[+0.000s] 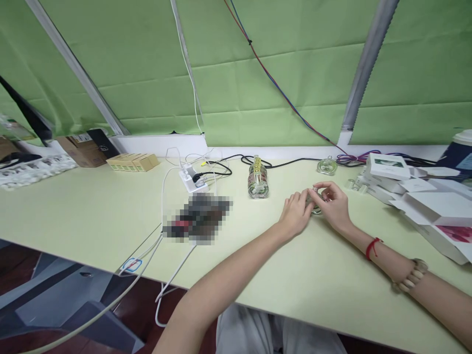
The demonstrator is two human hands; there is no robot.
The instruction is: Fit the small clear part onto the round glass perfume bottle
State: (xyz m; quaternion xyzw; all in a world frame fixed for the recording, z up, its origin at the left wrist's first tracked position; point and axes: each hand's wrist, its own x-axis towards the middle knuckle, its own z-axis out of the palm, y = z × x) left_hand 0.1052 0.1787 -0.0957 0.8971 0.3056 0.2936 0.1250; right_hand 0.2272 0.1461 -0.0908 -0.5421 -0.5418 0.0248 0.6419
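Both of my hands meet over a small glass bottle that rests on the pale green table. My left hand grips its left side with curled fingers. My right hand pinches the bottle's top, the fingertips on its small cap. Most of the bottle is hidden by my fingers. A taller clear bottle with a gold top stands just behind to the left. A round flat glass bottle sits further back.
White boxes are stacked at the right, with a dark cup behind. A white power strip with cables and a blurred dark object lie left of centre. Small yellow boxes and cardboard sit at the back left.
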